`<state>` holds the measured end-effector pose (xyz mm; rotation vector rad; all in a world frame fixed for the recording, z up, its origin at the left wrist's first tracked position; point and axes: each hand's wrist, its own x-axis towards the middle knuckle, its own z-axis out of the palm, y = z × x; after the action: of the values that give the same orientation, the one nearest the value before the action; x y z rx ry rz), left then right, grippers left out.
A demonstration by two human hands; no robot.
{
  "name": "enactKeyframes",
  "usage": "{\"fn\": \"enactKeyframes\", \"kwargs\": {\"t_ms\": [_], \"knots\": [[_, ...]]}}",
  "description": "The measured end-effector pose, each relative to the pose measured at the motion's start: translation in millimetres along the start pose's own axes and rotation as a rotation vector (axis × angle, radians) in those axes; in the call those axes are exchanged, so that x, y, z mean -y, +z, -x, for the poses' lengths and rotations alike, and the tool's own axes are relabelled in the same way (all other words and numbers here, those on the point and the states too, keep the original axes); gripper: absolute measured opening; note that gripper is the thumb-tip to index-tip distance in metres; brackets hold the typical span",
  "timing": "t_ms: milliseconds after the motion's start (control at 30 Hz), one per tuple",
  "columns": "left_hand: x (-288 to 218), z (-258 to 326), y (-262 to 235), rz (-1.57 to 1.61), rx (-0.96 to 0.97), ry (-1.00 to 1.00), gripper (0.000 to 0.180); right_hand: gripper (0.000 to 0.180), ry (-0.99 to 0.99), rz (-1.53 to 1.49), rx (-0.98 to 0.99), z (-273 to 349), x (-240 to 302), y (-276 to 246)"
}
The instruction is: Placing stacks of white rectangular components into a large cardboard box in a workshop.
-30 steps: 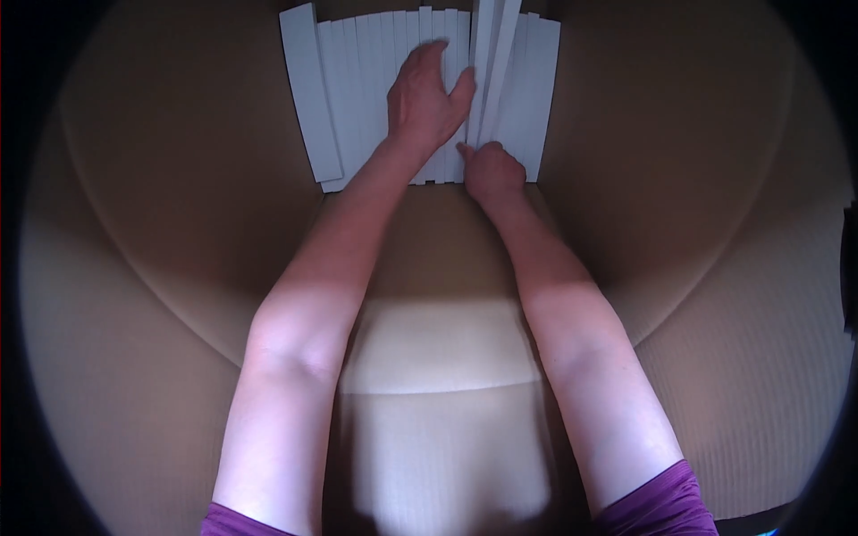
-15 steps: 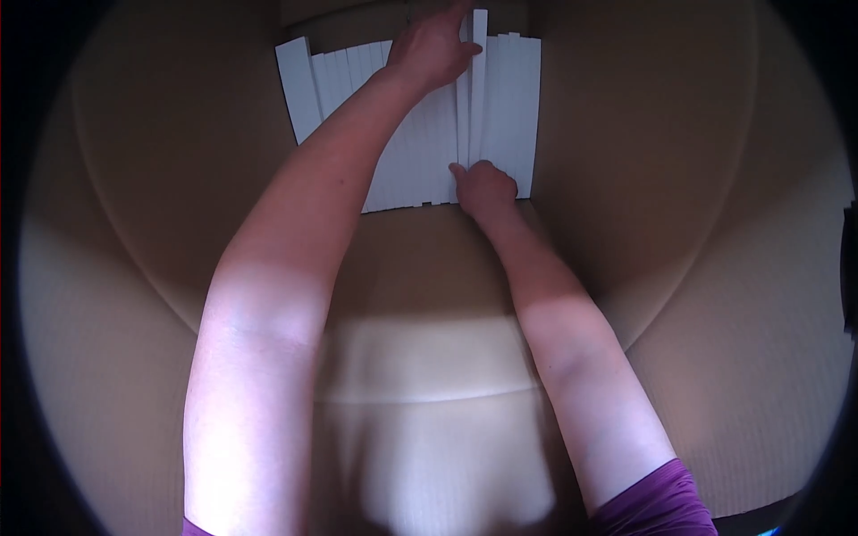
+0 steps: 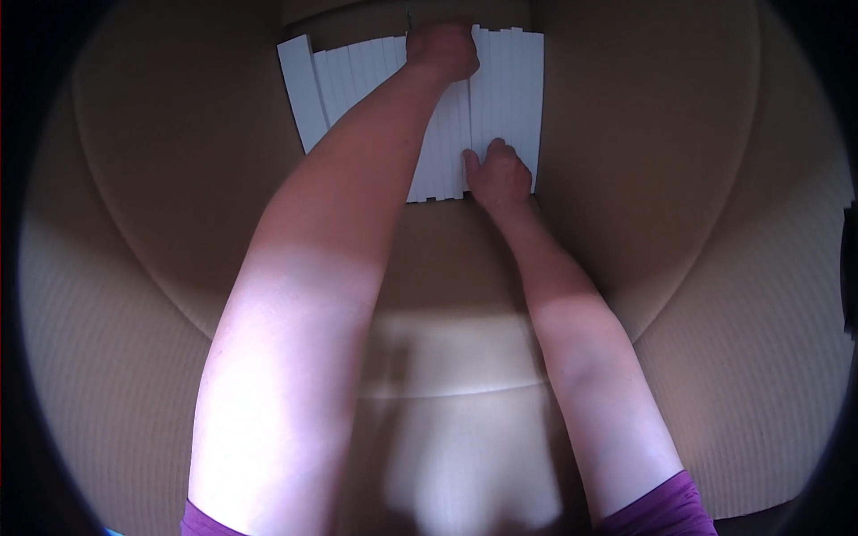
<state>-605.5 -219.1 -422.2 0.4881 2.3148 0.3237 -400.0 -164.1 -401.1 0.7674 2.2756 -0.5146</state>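
Slim white pieces (image 3: 447, 147), like narrow cartons on edge, stand packed side by side in a row deep inside a big cardboard box. At the far end of the row, my left hand (image 3: 443, 52) is closed like a fist and presses on their tops; its fingertips are hidden. Nearer to me and further right, my right hand (image 3: 502, 179) lies on the pieces with thumb and fingers apart. Between the hands runs a thin dark gap line. At the row's left end, one wider white piece (image 3: 301, 80) leans slightly.
Tall brown cardboard walls close in on the left (image 3: 179, 143) and right (image 3: 652, 134). The near cardboard wall (image 3: 456, 348) lies below my hands, partly lit. A far flap or wall (image 3: 357, 22) rises behind the row.
The white piece that stuck up between my hands now sits about level with the row. My left hand has moved down onto the row and closed; my right hand has shifted right and opened.
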Motion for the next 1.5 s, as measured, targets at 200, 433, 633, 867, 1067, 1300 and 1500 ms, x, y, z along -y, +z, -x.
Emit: {"fn": "enactKeyframes", "kwargs": {"t_ms": [200,433,633,867,1067,1300,1500], "knots": [[8.9,-1.2,28.9,-0.035,-0.277,0.114,0.035,0.044,-0.25,-0.146,-0.302,-12.4,6.6,-12.7],[6.0,10.0,43.4,0.044,-0.422,0.074,0.041,0.054,-0.364,-0.101,-0.385,-52.1,23.3,-38.3],[26.2,73.7,16.5,0.158,-0.283,-0.01,0.041,0.062,-0.535,0.074,-0.411,-106.9,29.6,-70.7],[68.9,88.7,40.9,0.131,0.093,-0.294,0.058,0.066,-0.576,0.241,-0.037,-139.7,61.9,-86.3],[67.5,100.9,62.7,0.116,0.194,-0.132,0.06,0.065,-0.465,0.276,-0.02,-143.6,31.5,-84.4],[76.8,98.3,63.4,0.135,0.148,-0.075,0.058,0.06,-0.366,0.279,0.016,-135.5,49.5,-100.7],[66.4,97.5,50.3,0.1,0.186,-0.109,0.055,0.058,-0.349,0.315,0.102,-157.4,47.0,-98.6]]}}
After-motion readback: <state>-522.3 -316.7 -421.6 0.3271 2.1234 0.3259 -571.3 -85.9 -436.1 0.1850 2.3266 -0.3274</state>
